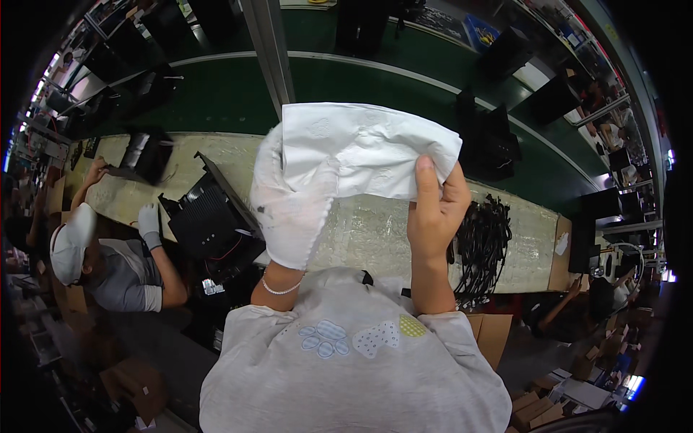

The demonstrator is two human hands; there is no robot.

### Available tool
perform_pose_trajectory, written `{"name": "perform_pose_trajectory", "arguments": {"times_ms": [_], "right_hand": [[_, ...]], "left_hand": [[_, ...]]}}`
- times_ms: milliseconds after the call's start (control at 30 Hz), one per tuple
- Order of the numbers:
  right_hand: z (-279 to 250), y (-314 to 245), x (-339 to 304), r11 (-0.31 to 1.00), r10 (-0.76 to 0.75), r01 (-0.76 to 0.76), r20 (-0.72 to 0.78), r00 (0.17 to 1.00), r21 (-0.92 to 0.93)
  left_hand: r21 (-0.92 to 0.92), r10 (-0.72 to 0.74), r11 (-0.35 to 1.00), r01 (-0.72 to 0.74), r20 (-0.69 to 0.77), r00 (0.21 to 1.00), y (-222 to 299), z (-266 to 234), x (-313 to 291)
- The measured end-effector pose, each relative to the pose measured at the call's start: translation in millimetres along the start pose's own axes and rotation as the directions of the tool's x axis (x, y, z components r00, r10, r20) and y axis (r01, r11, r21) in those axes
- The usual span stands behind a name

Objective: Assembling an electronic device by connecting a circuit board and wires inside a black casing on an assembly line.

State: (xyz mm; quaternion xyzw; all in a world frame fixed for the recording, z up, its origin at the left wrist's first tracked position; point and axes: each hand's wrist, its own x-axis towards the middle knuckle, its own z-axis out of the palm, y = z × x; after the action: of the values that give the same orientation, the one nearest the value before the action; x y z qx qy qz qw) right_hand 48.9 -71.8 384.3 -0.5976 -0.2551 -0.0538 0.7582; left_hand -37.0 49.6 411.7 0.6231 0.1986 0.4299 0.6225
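Note:
A white, creased paper tissue [372, 144], folded flat, is stretched out in front of my chest above the bench. On its left side, my left hand [292, 209], in a white knitted glove with a dark smudge, pinches it with the thumb in front; the fingers behind are hidden. My bare right hand [439, 209] grips the lower right part, thumb on the near face and fingers curled round the edge. To the left of my gloved hand stands an open black metal case [206, 220]. A heap of black cables [482, 249] lies on the bench right of my bare hand.
The pale, film-covered bench [375, 231] runs from left to right. Beyond it is a green conveyor [361, 83] with metal rails and several black cases, and a metal post [268, 58]. At left, a co-worker in a white cap [76, 242] handles another black case [148, 155].

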Motion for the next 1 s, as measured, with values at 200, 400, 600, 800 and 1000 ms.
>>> {"name": "perform_pose_trajectory", "arguments": {"times_ms": [200, 400, 600, 800, 1000], "right_hand": [[9, -2, -3, 0.996, -0.007, 0.009, 0.02, 1.0, -0.086], [-6, -39, -23, 0.967, 0.137, -0.147, 0.06, 0.989, 0.21], [-5, -87, -36, 0.741, -0.097, 0.078, -0.008, 0.995, 0.667], [-24, -107, -45, 0.705, -0.135, -0.086, 0.252, 0.958, 0.704], [-19, -106, -43, 0.722, -0.129, -0.097, 0.27, 0.954, 0.685]], "left_hand": [[0.187, 0.143, 0.973, -0.137, -0.018, 0.99, -6, 17, -9], [0.106, 0.05, 0.993, -0.06, 0.088, 0.995, 23, -10, -28], [-0.629, 0.291, 0.764, -0.144, 0.136, 0.947, 28, -10, -51], [-0.628, 0.198, 0.774, -0.074, 0.13, 0.972, 32, -12, -53], [-0.632, 0.063, 0.775, 0.033, 0.128, 0.99, 29, -9, -58]]}}
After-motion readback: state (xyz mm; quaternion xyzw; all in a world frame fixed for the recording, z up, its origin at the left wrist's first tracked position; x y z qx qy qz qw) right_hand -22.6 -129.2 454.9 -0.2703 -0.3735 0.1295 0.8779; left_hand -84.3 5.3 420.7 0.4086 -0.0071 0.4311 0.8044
